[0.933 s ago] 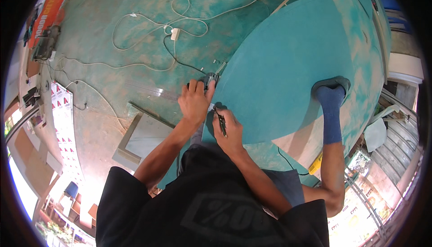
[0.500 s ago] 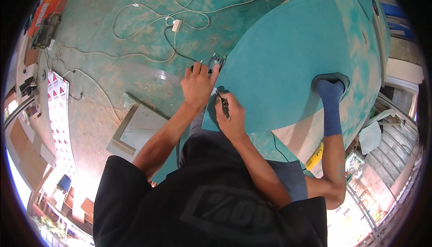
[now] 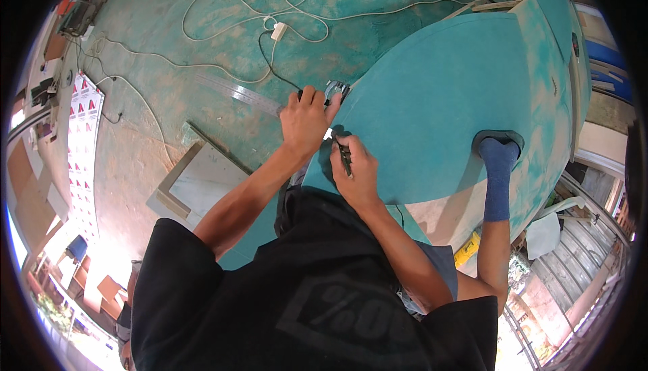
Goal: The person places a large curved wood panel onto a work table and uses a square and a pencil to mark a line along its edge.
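My left hand (image 3: 305,122) is closed over a corded power tool (image 3: 335,90) at the curved edge of a large teal board (image 3: 439,101). Most of the tool is hidden under the hand; a round, partly metallic front end shows past the thumb. Just nearer to me, my right hand (image 3: 358,174) is closed on a slim dark handheld tool (image 3: 345,156), held over the board's narrow left end. Its exact kind is too small to make out. A small bright white patch shows between the two hands.
A steel ruler (image 3: 246,95) lies on the teal-stained floor left of my left hand. Looped pale extension cord (image 3: 223,67) with a white socket (image 3: 278,31) spreads beyond. Left are a grey panel (image 3: 202,178) and a printed strip (image 3: 82,148). My sandalled foot (image 3: 498,143) rests on the board; a yellow tool (image 3: 467,249) lies nearby.
The view has shifted a little, so the scene sits differently and more of the steel ruler shows. Both hands keep their grips, with little movement against the board.
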Demonstrator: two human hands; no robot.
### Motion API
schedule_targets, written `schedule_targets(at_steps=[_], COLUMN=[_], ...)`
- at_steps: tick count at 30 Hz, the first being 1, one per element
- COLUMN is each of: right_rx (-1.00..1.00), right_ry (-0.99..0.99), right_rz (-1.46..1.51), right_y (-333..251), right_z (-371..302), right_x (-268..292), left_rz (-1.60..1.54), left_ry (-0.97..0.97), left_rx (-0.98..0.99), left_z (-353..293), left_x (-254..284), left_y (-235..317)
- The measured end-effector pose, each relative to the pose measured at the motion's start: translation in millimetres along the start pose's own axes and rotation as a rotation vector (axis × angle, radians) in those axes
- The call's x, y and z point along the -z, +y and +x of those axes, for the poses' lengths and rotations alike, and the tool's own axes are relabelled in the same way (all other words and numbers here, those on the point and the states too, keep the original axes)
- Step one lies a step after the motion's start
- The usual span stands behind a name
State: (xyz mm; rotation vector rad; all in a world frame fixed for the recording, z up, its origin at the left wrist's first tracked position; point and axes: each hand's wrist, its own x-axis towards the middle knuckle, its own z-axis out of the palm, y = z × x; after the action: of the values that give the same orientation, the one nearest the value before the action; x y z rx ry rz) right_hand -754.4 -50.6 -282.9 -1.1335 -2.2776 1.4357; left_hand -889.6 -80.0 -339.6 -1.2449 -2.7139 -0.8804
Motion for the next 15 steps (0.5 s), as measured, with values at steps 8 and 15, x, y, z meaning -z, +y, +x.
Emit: schedule_targets(at_steps=[8, 15], right_rx=[-0.003, 0.037], right_ry=[-0.094, -0.16], right_rz=[-0.041, -0.021], right_y=[-4.5, -3.9], right_z=[-1.5, -7.8], right_x=[5.6, 4.4], left_rz=[0.013, 0.07], left_ry=[0.01, 0.037], left_rx=[0.013, 0.026], left_z=[-10.5, -28.6], left_x=[3.6, 8.4], left_y=[-2.5, -6.5])
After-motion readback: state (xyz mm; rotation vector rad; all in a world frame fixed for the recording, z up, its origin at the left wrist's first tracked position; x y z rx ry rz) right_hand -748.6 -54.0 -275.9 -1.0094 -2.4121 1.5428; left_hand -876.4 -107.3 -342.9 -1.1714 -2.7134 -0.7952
